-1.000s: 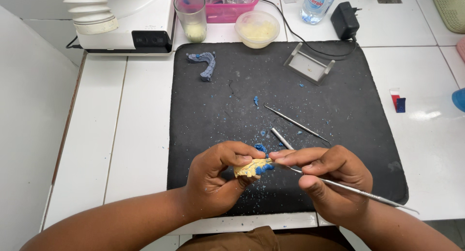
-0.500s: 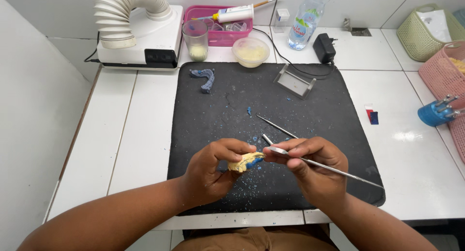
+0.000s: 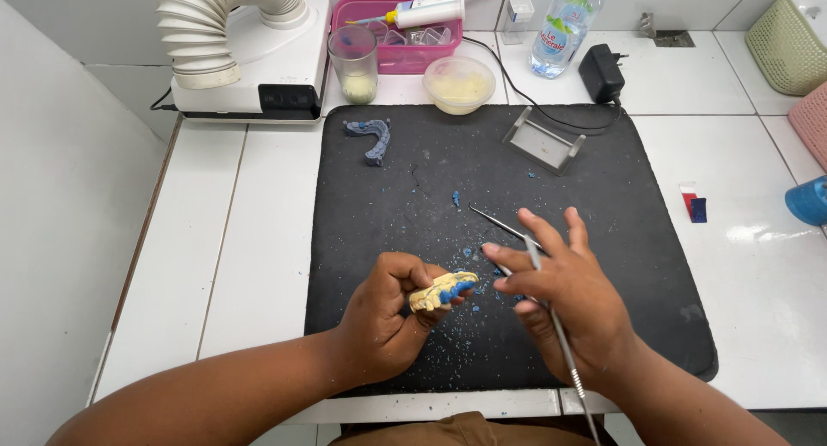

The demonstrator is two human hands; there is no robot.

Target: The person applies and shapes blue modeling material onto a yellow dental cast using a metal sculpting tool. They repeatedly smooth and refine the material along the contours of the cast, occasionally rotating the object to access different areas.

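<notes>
Fingers of the left hand [image 3: 388, 312] are curling tightly around a small yellow plaster dental cast with blue wax on it [image 3: 442, 291], gripping it just above the black rubber mat [image 3: 603, 265] near the front edge of the white tiled worktop [image 3: 250, 239]. The forearm is reaching in from the lower left, wrist bent slightly inward. The right hand [image 3: 564, 304] is hovering just beside the cast with its fingers spreading loosely, while a long thin metal dental tool [image 3: 551, 312] is lying across them, pinched between index and middle finger, handle trailing back toward the body. A second slim metal instrument [image 3: 498, 225] is lying on the mat just beyond that hand (blue crumbs are scattering the mat all around).

At the back, a clear drinking glass [image 3: 354, 64] is holding a little pale liquid, a translucent round plastic bowl [image 3: 459, 84] is holding pale yellow material, and a pink plastic tray [image 3: 362, 11] is carrying a white tube [image 3: 426, 10] and small clear pieces. A clear plastic water bottle [image 3: 562, 24] is standing beside them.
</notes>
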